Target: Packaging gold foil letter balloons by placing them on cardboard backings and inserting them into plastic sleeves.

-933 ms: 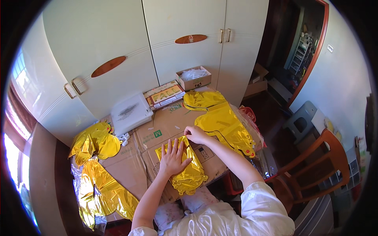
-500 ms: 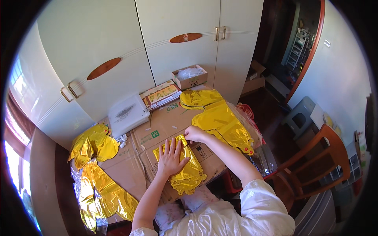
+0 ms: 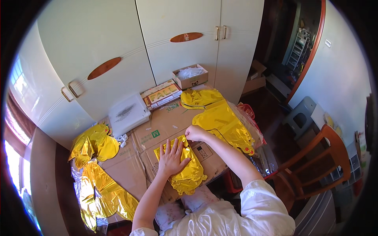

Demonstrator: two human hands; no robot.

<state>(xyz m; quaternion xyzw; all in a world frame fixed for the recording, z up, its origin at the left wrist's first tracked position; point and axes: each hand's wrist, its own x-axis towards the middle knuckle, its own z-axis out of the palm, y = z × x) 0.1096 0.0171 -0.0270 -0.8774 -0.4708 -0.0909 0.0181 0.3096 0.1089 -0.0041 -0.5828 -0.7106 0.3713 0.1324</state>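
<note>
A flat, folded gold foil balloon (image 3: 188, 173) lies on a cardboard sheet (image 3: 161, 122) close in front of me. My left hand (image 3: 171, 159) rests on it with the fingers spread, pressing the foil down. At the foil's far right corner my right hand (image 3: 195, 133) is closed, its fingertips curled under and partly hidden, and the foil's edge runs into its grip. The balloon's near end has a wavy, lobed outline. To the right of my right hand lies a larger flat gold foil balloon (image 3: 220, 116), spread out on the cardboard.
More crumpled gold foil (image 3: 104, 192) lies at the left, with another piece (image 3: 94, 145) beyond it. A white case (image 3: 128, 114), a flat printed box (image 3: 161, 94) and a carton of clear plastic (image 3: 191, 80) line the cupboard side. A wooden chair (image 3: 315, 165) stands right.
My right hand has shifted very slightly at the foil's corner, its fingers curled in tighter. My left hand stays flat in nearly the same place.
</note>
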